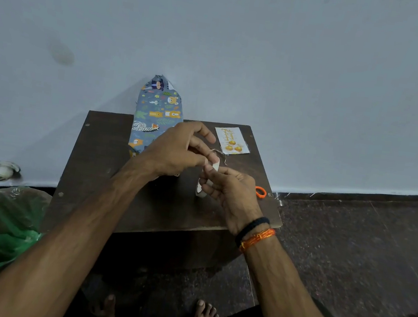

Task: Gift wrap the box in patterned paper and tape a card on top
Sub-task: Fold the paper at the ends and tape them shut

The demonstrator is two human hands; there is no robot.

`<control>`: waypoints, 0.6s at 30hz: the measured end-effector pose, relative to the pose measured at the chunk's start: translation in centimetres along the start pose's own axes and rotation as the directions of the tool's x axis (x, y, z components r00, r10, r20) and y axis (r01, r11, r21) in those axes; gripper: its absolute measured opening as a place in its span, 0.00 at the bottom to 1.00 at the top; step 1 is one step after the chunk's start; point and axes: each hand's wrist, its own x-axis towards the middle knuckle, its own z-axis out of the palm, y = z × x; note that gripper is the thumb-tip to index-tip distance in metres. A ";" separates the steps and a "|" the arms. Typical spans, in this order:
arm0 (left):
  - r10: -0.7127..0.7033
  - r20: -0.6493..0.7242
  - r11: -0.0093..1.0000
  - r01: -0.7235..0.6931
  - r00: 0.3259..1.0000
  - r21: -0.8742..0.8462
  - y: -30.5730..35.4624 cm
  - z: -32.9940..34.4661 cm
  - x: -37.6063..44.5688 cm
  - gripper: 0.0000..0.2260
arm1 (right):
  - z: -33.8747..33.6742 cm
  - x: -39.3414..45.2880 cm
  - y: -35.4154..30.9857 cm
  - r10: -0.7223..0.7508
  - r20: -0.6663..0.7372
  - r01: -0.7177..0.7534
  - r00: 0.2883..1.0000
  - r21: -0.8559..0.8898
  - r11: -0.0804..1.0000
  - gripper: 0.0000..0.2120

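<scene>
Hands met over the small dark table (100, 170): right hand (233, 190) curled round a tape roll (202, 188), left hand (177, 151) pinching its loose end. Wrapped box (155, 114) lay at the table's far edge, card (232, 140) at its far right corner.

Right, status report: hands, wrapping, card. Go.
Right hand grips tape roll; left hand pinches its end. Wrapped box behind hands. Card untaped on table. Nothing blocking.
</scene>
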 end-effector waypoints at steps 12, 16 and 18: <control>-0.018 -0.124 1.000 0.016 0.992 -0.021 0.3 1.1 -0.1 0.04 | 0.2 -0.1 -0.2 0.000 -0.001 0.000 1.000 0.006 1.000 0.06; -0.059 -0.141 0.996 0.049 0.988 -0.074 0.3 1.4 0.0 0.05 | 0.3 -0.1 -0.2 0.002 -0.006 -0.001 1.000 0.010 1.000 0.08; -0.078 -0.145 0.991 0.061 0.986 -0.118 0.4 1.6 0.1 0.07 | 0.3 0.0 -0.2 0.000 -0.013 0.000 1.000 0.013 1.000 0.09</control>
